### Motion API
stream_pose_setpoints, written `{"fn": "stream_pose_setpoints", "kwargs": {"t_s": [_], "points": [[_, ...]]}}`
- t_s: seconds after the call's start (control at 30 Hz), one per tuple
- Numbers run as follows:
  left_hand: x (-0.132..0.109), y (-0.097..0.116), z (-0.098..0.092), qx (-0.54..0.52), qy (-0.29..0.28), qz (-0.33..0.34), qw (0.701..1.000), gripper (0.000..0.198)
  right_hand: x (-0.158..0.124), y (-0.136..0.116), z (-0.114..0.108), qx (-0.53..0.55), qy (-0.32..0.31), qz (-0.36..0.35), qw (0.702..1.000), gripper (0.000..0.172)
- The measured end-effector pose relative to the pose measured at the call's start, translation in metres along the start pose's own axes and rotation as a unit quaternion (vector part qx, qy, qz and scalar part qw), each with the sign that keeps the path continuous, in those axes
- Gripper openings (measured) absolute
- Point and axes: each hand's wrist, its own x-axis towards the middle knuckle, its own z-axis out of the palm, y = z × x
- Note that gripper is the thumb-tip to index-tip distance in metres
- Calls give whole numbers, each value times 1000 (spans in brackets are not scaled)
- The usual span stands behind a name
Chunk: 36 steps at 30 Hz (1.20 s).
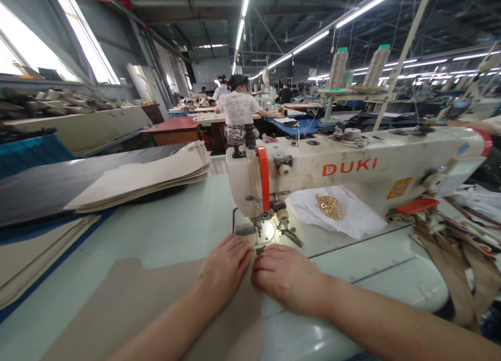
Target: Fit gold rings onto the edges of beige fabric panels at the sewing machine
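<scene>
My left hand lies flat on a tan piece of material, fingers stretched toward the needle of a white DUKI sewing machine. My right hand presses flat on the material's right edge, fingertips just in front of the presser foot. Both hands meet near the needle plate. The material spreads left and toward me across the pale green table.
A stack of tan and grey cut pieces lies at the left. A white cloth with small gold metal parts sits behind the machine head. Tan straps hang at the right. A person in white stands at tables farther back.
</scene>
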Motion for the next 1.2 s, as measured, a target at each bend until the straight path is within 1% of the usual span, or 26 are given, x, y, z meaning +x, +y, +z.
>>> {"fn": "stream_pose_setpoints", "kwargs": {"t_s": [0.17, 0.37, 0.63, 0.73, 0.9, 1.07, 1.2], "points": [[0, 0, 1, 2, 10, -3, 1000, 23, 0, 1, 0, 6, 2, -2, 1000, 14], [0, 1, 1, 6, 18, 4, 1000, 23, 0, 0, 0, 6, 4, -1, 1000, 17], [2, 3, 0, -4, 3, -13, 1000, 24, 0, 0, 0, 10, 8, 4, 1000, 18], [2, 3, 0, -1, 4, -14, 1000, 24, 2, -1, -4, 20, 13, 17, 1000, 16], [0, 5, -3, -11, -11, -25, 1000, 18, 7, -2, -12, 19, 8, 64, 998, 11], [-3, 7, -9, -38, -33, -34, 998, 17, 9, -3, -11, -4, 0, 81, 997, 11], [-5, 8, -10, -60, -32, -43, 997, 18, 10, -2, -9, -17, -10, 83, 996, 11]]}}
